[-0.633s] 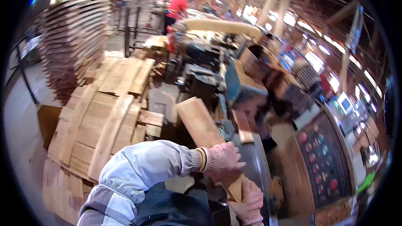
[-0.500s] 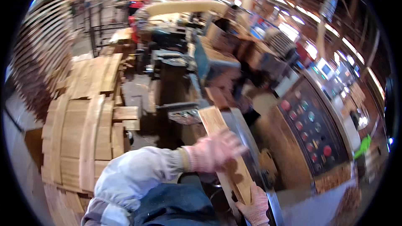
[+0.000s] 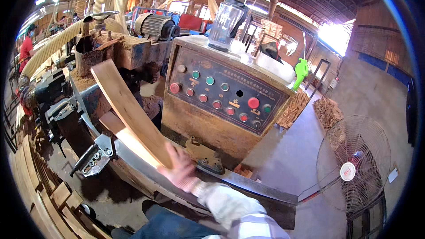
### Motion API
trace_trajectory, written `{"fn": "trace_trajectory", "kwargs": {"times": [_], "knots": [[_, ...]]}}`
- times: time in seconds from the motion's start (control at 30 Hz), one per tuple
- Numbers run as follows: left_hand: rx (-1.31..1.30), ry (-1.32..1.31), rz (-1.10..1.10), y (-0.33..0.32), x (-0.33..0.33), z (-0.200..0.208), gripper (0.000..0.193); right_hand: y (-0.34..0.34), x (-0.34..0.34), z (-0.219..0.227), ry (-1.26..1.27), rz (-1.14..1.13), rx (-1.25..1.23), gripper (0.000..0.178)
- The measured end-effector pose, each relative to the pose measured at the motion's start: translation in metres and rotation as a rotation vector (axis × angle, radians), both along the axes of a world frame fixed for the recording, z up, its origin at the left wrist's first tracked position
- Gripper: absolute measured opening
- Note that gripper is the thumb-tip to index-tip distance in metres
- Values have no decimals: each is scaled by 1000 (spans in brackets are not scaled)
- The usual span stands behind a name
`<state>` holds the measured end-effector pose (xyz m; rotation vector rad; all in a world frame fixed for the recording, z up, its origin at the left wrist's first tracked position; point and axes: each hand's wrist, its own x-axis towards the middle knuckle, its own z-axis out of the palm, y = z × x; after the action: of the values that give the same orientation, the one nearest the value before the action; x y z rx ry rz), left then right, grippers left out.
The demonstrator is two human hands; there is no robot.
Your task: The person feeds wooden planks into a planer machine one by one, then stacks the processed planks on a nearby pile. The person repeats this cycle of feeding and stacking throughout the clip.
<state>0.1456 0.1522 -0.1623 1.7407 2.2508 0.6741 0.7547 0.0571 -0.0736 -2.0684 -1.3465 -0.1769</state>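
Gripping long, flat wooden board [image 3: 132, 110], right hand [image 3: 180, 168] clamped at end, left hand unseen

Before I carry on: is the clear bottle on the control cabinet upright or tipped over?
Upright: the clear bottle stands base-down on top of the control cabinet, with its cap uppermost.

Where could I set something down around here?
The metal table's right end looks bare past the bolted plate, as does the floor between the control cabinet and the fan. It is crowded left of the right hand, where the board it grips overlaps a second board, and atop the cabinet, where a clear bottle and a white object sit.
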Motion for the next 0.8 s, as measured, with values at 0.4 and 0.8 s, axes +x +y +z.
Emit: {"fn": "trace_trajectory", "kwargs": {"times": [0.4, 0.8], "knots": [[-44, 370, 388, -13, -186, 50, 110, -35, -31, 15, 217, 298, 67, 59], [-461, 271, 539, -42, -197, 73, 134, -110, 5, -2, -217, 139, -118, 69]]}}
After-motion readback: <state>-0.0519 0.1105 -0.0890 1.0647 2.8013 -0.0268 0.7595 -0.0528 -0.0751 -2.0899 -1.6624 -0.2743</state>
